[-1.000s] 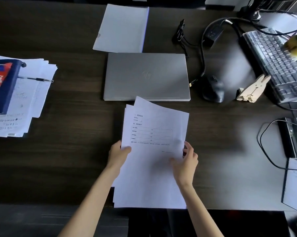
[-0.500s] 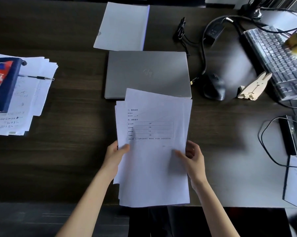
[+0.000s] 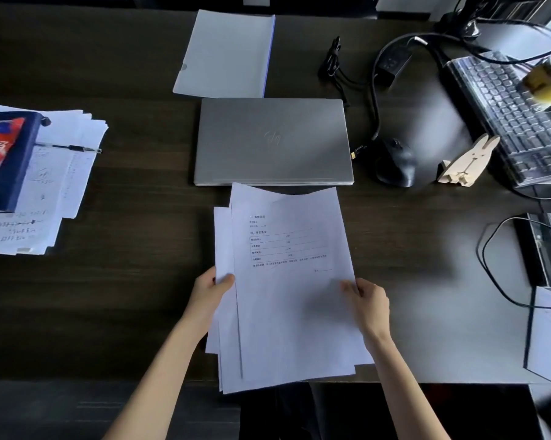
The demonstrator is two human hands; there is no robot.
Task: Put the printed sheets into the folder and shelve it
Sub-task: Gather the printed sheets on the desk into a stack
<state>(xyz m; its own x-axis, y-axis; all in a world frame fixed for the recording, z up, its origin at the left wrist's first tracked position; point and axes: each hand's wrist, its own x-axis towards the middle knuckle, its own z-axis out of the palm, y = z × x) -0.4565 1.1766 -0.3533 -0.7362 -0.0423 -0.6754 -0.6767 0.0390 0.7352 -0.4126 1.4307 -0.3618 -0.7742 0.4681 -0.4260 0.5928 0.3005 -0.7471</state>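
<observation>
Both hands grip printed sheets above desk; folder apart.

On the desk I count one closed laptop, one pale folder at the far edge, one mouse, one keyboard at the right edge, one wooden rabbit figure, and one pen. There are two piles of paper: the printed sheets, held by two hands, and a loose pile at the left edge. The number of sheets I cannot tell.
</observation>
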